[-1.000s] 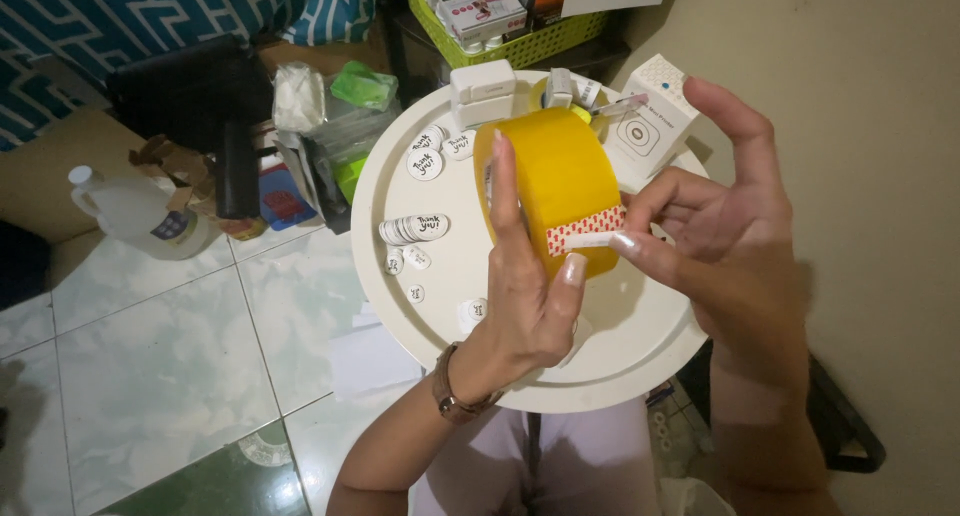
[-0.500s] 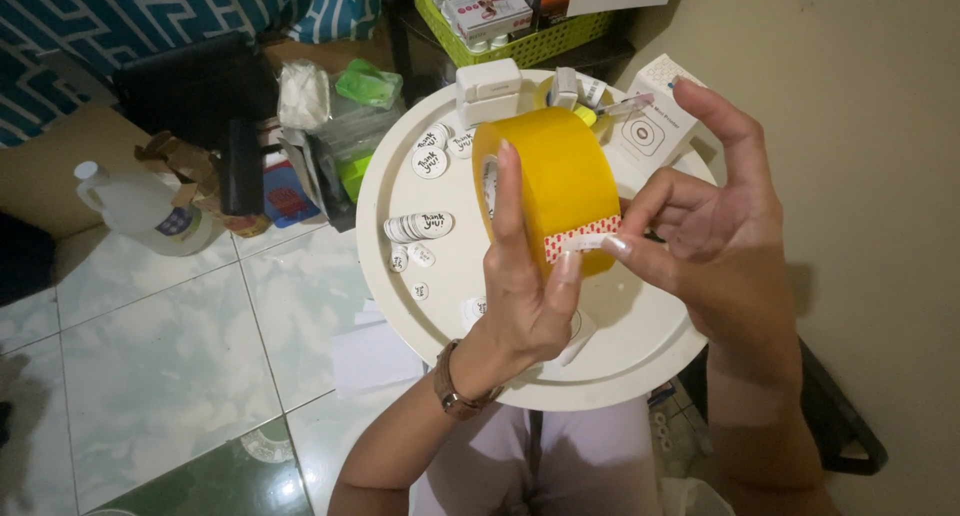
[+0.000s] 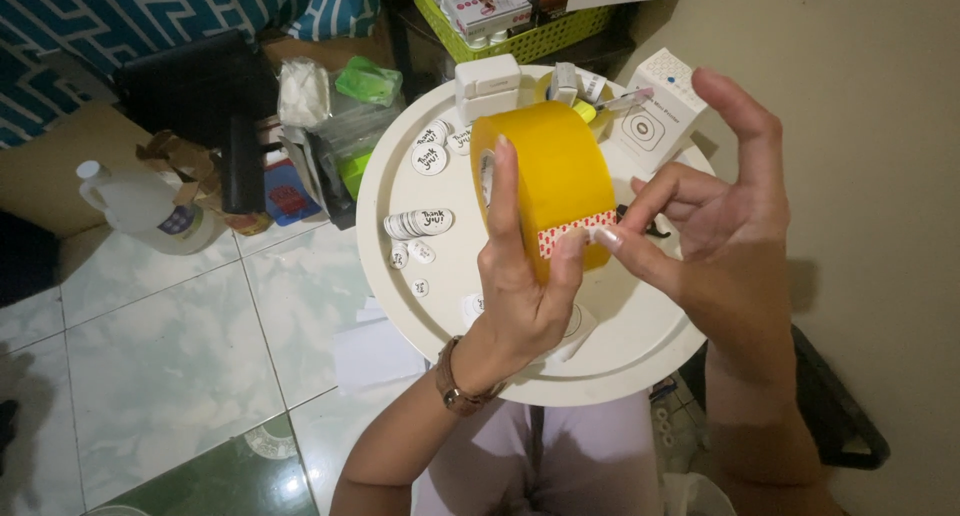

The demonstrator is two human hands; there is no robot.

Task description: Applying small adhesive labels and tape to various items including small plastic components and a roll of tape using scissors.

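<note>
We grip yellow tape roll in left hand over round table's centre; right hand fingertips pinch red-patterned tape end. Next, we judge: careful peel.

1. A round cream table carries the small items.
2. Round white stickers lie loose and in an overlapping row on its left part.
3. Two stacked white boxes and a white carton sit at its far edge.
4. Beside them lies what may be a pen.
</note>
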